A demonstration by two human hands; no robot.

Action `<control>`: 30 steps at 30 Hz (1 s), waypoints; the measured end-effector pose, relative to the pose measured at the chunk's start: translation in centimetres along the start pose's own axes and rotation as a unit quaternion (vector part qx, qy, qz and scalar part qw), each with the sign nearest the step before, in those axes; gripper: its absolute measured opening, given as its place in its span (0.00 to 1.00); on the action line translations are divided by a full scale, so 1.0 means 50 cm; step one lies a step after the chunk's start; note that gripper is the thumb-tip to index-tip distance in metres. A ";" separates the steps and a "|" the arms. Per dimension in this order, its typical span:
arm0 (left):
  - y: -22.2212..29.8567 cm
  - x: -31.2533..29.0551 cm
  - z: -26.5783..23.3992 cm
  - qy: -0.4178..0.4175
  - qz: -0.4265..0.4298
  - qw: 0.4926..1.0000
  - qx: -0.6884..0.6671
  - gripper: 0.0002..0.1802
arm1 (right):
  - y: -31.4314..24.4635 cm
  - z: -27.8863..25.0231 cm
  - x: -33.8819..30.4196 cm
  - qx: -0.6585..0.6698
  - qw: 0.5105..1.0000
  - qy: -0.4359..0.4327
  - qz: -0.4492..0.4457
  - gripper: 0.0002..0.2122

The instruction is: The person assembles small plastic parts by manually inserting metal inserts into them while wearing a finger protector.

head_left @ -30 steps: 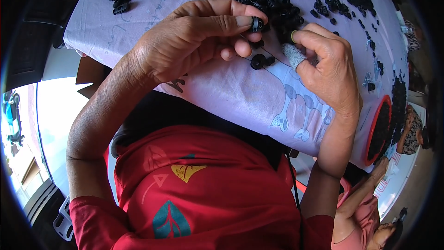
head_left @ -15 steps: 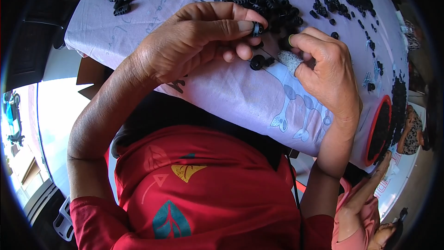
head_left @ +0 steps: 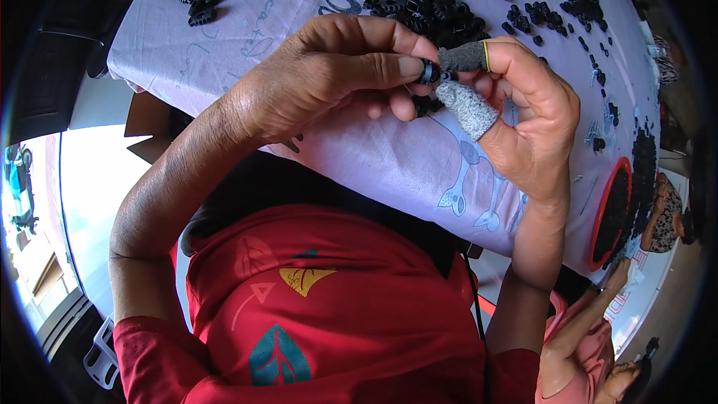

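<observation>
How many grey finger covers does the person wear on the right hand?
2: one grey finger cover on the thumb, one on the index finger, both at the small black ring. The other fingers are partly hidden.

Bright, even daylight falls on the bench [head_left: 523, 179] and both hands, leaving only soft shadows under the fingers. A pale patch at the left edge is overexposed and washed out. The fisheye bends the bench edge strongly, and a dark vignette rings the frame. The centre is sharp; the rim turns soft and smeared.
</observation>
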State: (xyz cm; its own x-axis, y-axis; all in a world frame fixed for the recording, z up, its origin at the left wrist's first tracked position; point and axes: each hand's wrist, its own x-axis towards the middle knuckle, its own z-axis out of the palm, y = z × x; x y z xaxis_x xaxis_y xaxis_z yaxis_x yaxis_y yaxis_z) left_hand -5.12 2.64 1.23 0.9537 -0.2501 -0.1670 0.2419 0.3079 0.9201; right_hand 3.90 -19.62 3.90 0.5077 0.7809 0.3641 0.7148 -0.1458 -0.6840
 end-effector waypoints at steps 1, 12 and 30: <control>0.000 -0.001 0.000 0.000 0.000 1.000 0.000 0.16 | 0.000 0.001 0.000 0.000 1.000 0.000 -0.001 0.11; -0.007 0.002 -0.005 0.002 0.005 1.000 0.007 0.15 | 0.010 0.028 -0.003 0.096 0.994 0.044 0.011 0.11; -0.001 0.001 -0.004 -0.005 0.007 1.000 -0.018 0.14 | 0.011 0.026 0.005 0.199 0.977 0.027 0.073 0.10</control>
State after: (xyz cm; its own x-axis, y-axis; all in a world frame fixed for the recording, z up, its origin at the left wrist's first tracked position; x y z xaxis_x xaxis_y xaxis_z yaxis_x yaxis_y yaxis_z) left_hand -5.03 2.77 1.10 0.9553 -0.2549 -0.1498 0.2343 0.3440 0.9093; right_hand 3.81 -18.74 2.79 0.6224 0.7345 0.2704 0.3952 0.0033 -0.9186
